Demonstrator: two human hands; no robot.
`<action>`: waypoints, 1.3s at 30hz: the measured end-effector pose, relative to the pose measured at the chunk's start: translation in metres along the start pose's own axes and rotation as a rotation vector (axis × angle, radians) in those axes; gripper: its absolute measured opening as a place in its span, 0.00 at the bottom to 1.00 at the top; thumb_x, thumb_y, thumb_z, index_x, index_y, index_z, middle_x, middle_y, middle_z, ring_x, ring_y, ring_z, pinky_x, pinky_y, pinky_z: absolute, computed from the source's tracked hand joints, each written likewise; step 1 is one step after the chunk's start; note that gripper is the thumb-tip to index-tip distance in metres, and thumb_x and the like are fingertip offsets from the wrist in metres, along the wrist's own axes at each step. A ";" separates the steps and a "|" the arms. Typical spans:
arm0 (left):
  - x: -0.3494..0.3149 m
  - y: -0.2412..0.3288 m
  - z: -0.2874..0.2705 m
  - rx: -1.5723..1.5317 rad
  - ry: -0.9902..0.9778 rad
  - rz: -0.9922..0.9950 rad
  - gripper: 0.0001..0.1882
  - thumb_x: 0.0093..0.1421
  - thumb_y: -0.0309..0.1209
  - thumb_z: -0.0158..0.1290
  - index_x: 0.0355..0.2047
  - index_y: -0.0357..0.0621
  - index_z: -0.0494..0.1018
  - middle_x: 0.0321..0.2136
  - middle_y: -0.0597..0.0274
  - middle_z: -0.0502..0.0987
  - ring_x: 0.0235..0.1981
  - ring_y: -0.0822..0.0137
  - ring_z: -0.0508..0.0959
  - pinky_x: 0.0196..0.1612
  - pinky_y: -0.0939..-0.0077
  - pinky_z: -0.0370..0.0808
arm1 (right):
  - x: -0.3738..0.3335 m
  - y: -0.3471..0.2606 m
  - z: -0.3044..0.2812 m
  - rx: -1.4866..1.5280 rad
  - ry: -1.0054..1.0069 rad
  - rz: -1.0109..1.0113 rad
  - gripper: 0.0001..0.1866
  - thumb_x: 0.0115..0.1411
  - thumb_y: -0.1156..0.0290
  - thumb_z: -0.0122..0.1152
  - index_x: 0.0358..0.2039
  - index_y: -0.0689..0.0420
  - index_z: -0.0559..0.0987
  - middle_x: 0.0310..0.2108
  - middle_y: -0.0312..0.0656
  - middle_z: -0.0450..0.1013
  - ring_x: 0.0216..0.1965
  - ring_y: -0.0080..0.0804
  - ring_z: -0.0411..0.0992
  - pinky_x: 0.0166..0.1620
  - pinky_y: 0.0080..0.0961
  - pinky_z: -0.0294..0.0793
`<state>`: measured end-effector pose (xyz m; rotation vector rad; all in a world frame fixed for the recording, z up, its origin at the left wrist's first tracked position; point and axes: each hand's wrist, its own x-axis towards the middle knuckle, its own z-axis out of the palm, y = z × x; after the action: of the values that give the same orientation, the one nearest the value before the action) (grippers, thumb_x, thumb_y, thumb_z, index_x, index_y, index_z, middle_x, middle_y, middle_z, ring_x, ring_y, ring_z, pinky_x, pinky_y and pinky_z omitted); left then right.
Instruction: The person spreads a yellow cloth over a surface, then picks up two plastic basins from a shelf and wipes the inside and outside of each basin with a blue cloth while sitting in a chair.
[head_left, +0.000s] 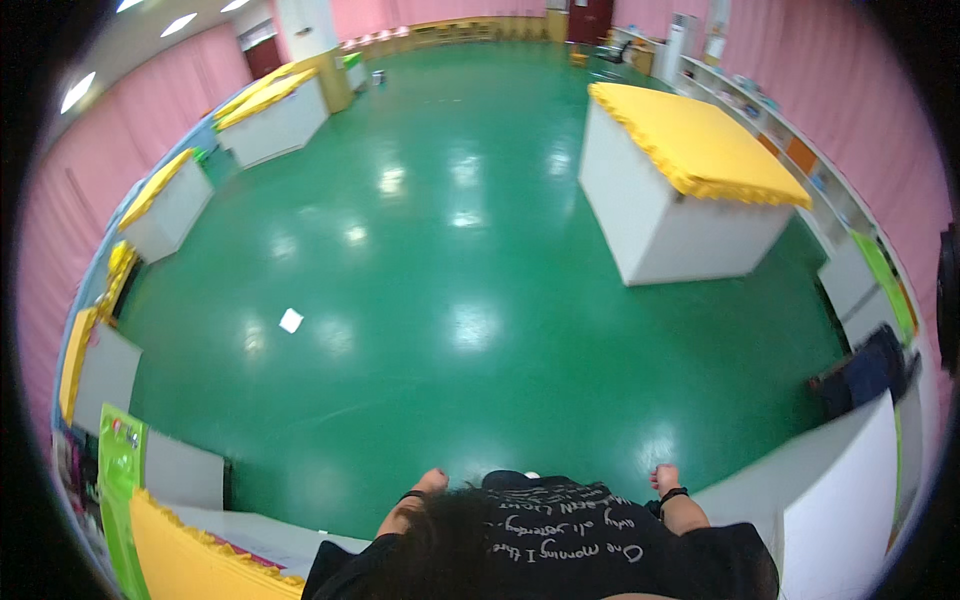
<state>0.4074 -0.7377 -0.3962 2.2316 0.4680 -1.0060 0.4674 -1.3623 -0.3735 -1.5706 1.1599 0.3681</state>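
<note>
My left hand [433,482] hangs low in front of my body on the left, its fingers curled in and nothing seen in them. A dark band circles that wrist. On the other side my right hand [664,479] is also curled into a loose fist, with a dark band on the wrist and no object visible. Neither hand touches anything. A white square sheet [290,320] lies on the green floor [480,390], ahead and to the left, well out of reach of both hands.
A large white block with a yellow cloth top [700,140] stands ahead right. Yellow-topped white units [165,215] line the left wall. White panels [845,500] rise close at my right, beside a dark blue bundle [865,375]. Shelves [770,130] run along the right wall.
</note>
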 end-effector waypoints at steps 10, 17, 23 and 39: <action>0.074 0.048 -0.048 -0.006 -0.094 -0.216 0.18 0.52 0.38 0.45 0.35 0.37 0.74 0.35 0.47 0.76 0.37 0.52 0.76 0.40 0.61 0.71 | 0.049 -0.162 0.214 -0.650 -0.579 -0.542 0.08 0.54 0.68 0.49 0.32 0.57 0.72 0.25 0.43 0.74 0.24 0.32 0.73 0.26 0.28 0.71; 0.177 0.092 -0.140 0.034 -0.163 -0.186 0.18 0.54 0.38 0.44 0.37 0.38 0.73 0.35 0.45 0.76 0.39 0.50 0.75 0.42 0.60 0.70 | 0.088 -0.288 0.248 -1.063 -0.680 -0.487 0.10 0.52 0.67 0.52 0.28 0.60 0.76 0.22 0.42 0.75 0.22 0.31 0.73 0.25 0.30 0.72; 0.289 0.183 -0.251 0.219 -0.111 0.068 0.18 0.55 0.37 0.43 0.39 0.38 0.72 0.36 0.43 0.75 0.40 0.48 0.74 0.43 0.60 0.70 | 0.153 -0.418 0.286 -0.441 -0.282 -0.415 0.08 0.56 0.69 0.46 0.25 0.58 0.71 0.22 0.41 0.72 0.20 0.29 0.72 0.18 0.25 0.67; 0.472 0.308 -0.446 0.224 -0.268 0.078 0.16 0.53 0.38 0.45 0.35 0.41 0.73 0.34 0.47 0.75 0.37 0.48 0.74 0.40 0.58 0.70 | 0.337 -0.637 0.428 -0.701 -0.549 -0.566 0.10 0.50 0.69 0.50 0.19 0.62 0.74 0.17 0.45 0.72 0.21 0.39 0.73 0.24 0.38 0.72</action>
<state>1.1184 -0.6335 -0.4066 2.2409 0.1552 -1.3483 1.2883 -1.1961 -0.4113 -2.1206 0.1224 0.8116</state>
